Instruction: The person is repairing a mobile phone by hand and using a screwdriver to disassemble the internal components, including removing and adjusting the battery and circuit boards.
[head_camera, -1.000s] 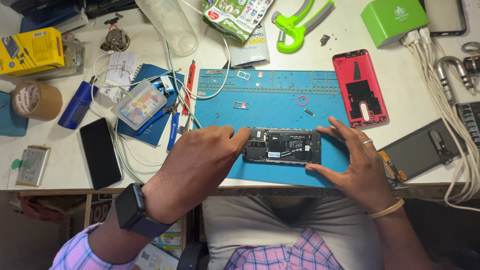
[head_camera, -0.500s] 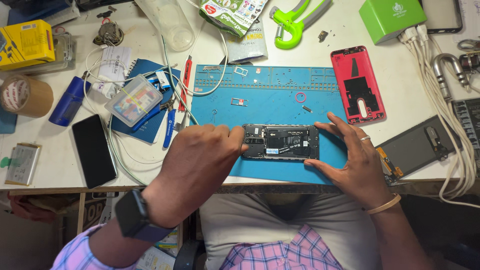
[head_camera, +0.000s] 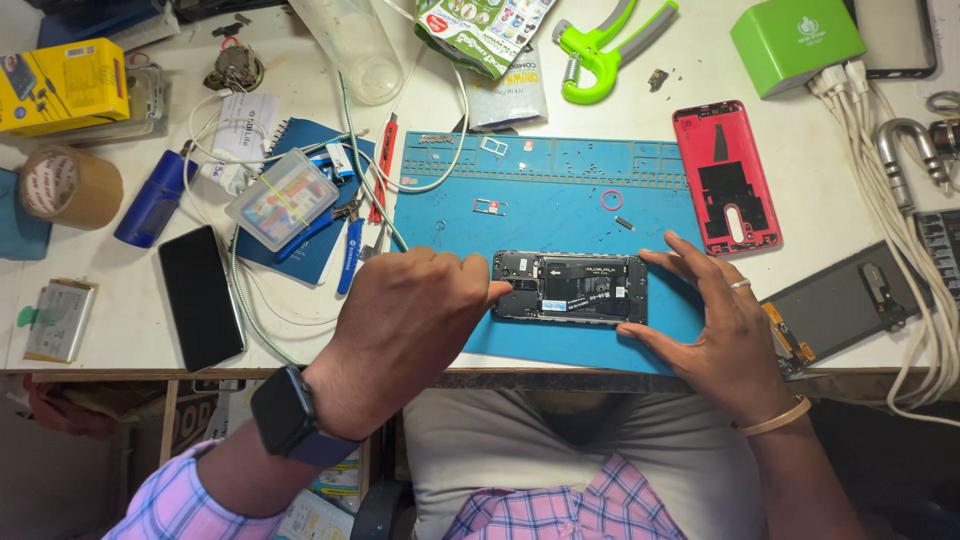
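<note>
So the opened-up black smartphone with its back cover off (head_camera: 570, 287) is lying flat on the blue silicone repair mat (head_camera: 540, 190), near the front edge of the white table (head_camera: 130, 330). Left hand (head_camera: 405, 325) is curled in a loose fist, fingertips pressing on the phone's left end, while the right hand (head_camera: 715, 330) has fingers spread wide, bracing the right end. The red plastic back cover (head_camera: 725, 175) sits just off the mat's right edge.

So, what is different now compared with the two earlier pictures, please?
Very little changed. The left hand stays at the left end of the opened black phone with exposed insides, and the right hand still steadies its right end on the blue rubber work mat. Nothing was picked up or released. The red phone back cover and the other items lie as before; only the camera shifted slightly.
</note>
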